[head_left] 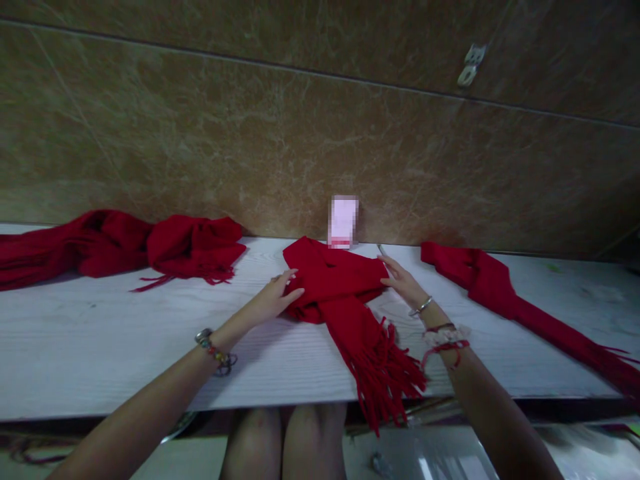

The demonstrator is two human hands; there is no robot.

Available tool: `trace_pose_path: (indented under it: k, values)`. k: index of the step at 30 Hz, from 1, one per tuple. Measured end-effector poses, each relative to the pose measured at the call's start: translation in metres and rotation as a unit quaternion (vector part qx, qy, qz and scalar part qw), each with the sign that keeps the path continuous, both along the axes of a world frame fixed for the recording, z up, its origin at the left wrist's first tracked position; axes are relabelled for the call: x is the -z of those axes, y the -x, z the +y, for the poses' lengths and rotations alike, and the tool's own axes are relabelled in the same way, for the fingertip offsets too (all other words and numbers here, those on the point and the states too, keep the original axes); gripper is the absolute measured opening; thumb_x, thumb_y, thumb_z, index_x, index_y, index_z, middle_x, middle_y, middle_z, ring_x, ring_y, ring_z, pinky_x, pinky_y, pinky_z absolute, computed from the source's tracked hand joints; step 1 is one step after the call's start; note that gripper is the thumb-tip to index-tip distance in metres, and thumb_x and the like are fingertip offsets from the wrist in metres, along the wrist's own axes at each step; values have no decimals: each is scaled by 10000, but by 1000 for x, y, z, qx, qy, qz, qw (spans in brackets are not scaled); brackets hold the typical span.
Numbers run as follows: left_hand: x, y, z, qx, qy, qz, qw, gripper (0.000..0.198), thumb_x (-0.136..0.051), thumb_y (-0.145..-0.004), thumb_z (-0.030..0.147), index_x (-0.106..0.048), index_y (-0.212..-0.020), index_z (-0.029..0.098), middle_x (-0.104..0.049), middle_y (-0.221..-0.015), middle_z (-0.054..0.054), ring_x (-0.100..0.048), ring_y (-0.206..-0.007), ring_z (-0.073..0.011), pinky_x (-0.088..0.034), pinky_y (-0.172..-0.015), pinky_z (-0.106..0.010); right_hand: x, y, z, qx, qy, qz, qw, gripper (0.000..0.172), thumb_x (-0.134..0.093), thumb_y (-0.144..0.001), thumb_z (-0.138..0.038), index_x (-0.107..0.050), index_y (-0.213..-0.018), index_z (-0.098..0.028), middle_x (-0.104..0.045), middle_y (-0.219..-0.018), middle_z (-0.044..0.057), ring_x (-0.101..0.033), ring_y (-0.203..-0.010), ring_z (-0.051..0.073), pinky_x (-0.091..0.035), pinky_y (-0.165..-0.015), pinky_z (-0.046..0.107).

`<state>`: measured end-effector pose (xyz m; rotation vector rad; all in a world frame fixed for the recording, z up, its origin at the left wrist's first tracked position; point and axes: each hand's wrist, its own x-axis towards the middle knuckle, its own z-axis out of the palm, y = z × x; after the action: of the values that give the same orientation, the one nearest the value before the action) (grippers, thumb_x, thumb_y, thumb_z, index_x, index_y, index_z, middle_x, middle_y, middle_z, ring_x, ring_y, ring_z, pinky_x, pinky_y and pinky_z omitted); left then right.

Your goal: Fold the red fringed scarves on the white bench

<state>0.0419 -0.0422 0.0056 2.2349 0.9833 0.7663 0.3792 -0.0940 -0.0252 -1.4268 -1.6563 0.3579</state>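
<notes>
A red fringed scarf (327, 283) lies folded on the white bench top in front of me, one section crossing over the other. Its tasselled end hangs past the front edge. At the scarf's left side, my left hand (277, 297) touches the cloth, thumb and forefinger apart. My right hand (400, 277) rests against the right end of the fold, with its fingers spread and not wrapped round it. Parts of the left fingers are hidden by the cloth and the hand itself.
Another red scarf (115, 243) lies bunched on the left, and a third red scarf (493, 287) stretches to the right. A pale blurred card (343, 220) leans on the brown marbled wall (200, 133) behind the narrow white bench top (150, 353). A white fitting (471, 65) is on the wall.
</notes>
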Motion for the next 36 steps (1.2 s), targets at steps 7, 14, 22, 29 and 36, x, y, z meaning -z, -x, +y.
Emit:
trace_pose_path:
  k: [7, 14, 22, 29, 36]
  values:
    - [-5, 0, -2, -17, 324, -90, 942, 572, -586, -693, 176, -367, -1222, 153, -658, -856, -57, -630, -709, -160, -505, -605, -274, 4, 11, 6, 100, 83, 303, 944, 557, -657, -548, -203, -494, -1079, -238, -651, -722, -19, -646, -656, 192, -544, -683, 394]
    - [-17, -4, -6, 17, 301, -211, 930, 418, -642, -577, 203, -524, -974, 147, -641, -899, -39, -603, -847, -169, -484, -746, -291, -11, 13, 6, 125, -19, 356, 926, 557, -646, -502, -207, -484, -1034, -234, -618, -665, -58, -628, -694, 168, -505, -770, 375]
    - [-13, 8, -7, -55, 260, -11, 964, 371, -639, -563, 380, -504, -820, 148, -608, -699, 2, -552, -612, -154, -430, -515, -249, 11, 8, 12, 138, 49, 118, 982, 656, -626, -631, -345, -396, -1227, -195, -604, -970, 67, -596, -856, 209, -484, -810, 409]
    - [-18, 3, -10, 14, 312, -61, 948, 305, -623, -528, 357, -541, -753, 168, -626, -728, 3, -564, -780, -190, -437, -664, -269, -6, 15, -15, 5, 12, -168, 986, 902, -688, -596, -387, -246, -1354, -177, -257, -1389, 162, -245, -1282, 286, -244, -1037, 474]
    - [-9, -2, -6, -111, 275, -69, 953, 269, -612, -547, 384, -474, -637, 171, -453, -510, 68, -398, -454, -92, -282, -423, -207, -8, 16, -21, -18, 5, -300, 954, 744, -597, -696, -224, -263, -1361, -206, -189, -1424, 133, -201, -1303, 283, -253, -1033, 477]
